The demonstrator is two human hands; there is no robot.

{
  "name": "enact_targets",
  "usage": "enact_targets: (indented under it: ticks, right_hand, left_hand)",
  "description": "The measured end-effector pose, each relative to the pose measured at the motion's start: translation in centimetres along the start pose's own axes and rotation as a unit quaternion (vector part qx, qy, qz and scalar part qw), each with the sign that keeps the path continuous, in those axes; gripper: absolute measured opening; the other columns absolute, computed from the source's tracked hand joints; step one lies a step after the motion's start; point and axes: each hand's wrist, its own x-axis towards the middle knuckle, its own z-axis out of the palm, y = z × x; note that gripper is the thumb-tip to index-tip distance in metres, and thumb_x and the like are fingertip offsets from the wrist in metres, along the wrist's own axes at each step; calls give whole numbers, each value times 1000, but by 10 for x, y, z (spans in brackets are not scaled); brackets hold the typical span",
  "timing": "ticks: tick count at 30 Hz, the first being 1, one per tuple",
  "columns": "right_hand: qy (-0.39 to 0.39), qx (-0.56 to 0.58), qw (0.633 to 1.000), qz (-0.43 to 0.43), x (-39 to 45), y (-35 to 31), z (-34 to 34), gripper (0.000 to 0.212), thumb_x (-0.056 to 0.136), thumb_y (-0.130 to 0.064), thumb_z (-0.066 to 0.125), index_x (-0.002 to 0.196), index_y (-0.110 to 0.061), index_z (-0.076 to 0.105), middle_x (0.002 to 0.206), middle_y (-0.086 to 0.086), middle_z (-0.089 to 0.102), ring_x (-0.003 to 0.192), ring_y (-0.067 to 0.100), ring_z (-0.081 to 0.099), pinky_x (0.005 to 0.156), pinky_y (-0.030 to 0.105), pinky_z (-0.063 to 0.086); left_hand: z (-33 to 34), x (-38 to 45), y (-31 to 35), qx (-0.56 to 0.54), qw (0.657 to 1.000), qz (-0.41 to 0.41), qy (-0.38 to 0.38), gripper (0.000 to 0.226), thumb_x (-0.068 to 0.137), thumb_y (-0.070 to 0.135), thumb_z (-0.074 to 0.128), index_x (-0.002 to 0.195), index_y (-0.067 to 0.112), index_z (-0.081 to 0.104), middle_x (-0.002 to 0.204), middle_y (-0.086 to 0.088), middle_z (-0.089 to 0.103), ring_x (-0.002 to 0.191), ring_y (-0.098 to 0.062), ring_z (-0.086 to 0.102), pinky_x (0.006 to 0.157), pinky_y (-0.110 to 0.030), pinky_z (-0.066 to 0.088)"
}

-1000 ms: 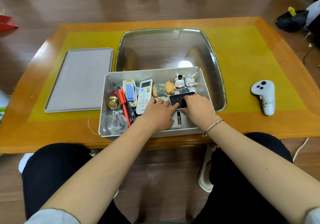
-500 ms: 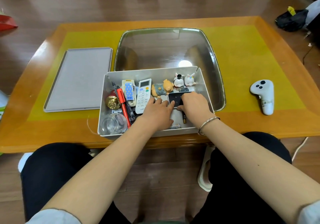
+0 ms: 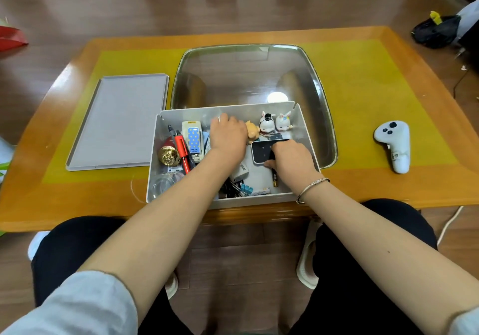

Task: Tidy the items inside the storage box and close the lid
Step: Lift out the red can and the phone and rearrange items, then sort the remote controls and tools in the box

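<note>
a: where is the storage box (image 3: 302, 127) sitting right now?

b: it's sitting open at the near edge of the table (image 3: 375, 75), right in front of your knees. its lid (image 3: 116, 119) is lying flat on the table, just beside the box on the left side.

a: and what are your hands doing?

b: both are reaching inside the box. your left hand (image 3: 228, 135) is lying over the white remote toward the back wall, fingers curled down onto it; the remote is almost wholly hidden, so i cannot tell how firmly you're gripping it. your right hand (image 3: 291, 157) is pinching the black phone (image 3: 260, 150), thumb at its near edge, fingers over its far right side.

a: what's lying around them?

b: a red pen (image 3: 181, 150), a gold ornament (image 3: 169, 155) and a blue-dotted stapler (image 3: 193, 137) are lying left of your left hand. a pig figure (image 3: 252, 130) and two rabbit figures (image 3: 274, 124) are standing by the back wall. a battery (image 3: 274, 180) is lying beside your right wrist, with clips near the front wall. a white controller (image 3: 394, 145) is resting well apart on the right.
</note>
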Motion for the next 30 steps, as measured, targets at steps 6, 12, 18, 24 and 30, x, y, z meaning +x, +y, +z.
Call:
enact_targets:
  ticks: [6,12,18,24,30]
  right_hand:
    - [3,-1,1000,-8,0,1,1,32,87,-38,61,102,-10,61,102,13,65,91,29,62,64,29,38]
    - [-4,-2,1000,-3,2,1,1,32,87,-39,61,103,-11,62,101,12,65,90,29,62,65,30,41]
    - [7,-5,1000,-3,2,0,2,32,86,-39,62,101,-11,62,100,12,65,89,29,63,64,30,41]
    - [21,10,1000,-8,-6,2,-2,30,83,-37,66,99,-12,61,101,12,63,88,30,62,68,31,45]
    - [29,28,999,16,-14,0,-2,32,79,-46,67,86,-17,55,87,5,60,81,26,61,60,28,43]
  left_hand:
    - [6,9,0,-11,1000,10,15,26,92,11,47,115,16,57,119,-5,58,115,-27,45,89,-36,31]
    - [11,4,-2,-29,999,9,26,27,88,8,51,114,16,55,118,-5,57,113,-28,45,89,-38,31]
    - [12,1,-10,-60,997,19,38,28,91,13,50,119,15,54,122,-8,53,115,-29,42,91,-40,31]
    - [7,-21,-23,-124,988,12,93,30,92,25,54,121,15,56,126,-6,53,116,-28,41,91,-39,31]
    - [3,-57,-46,-188,970,-44,149,36,90,29,57,125,20,57,134,-1,50,125,-25,36,102,-41,25]
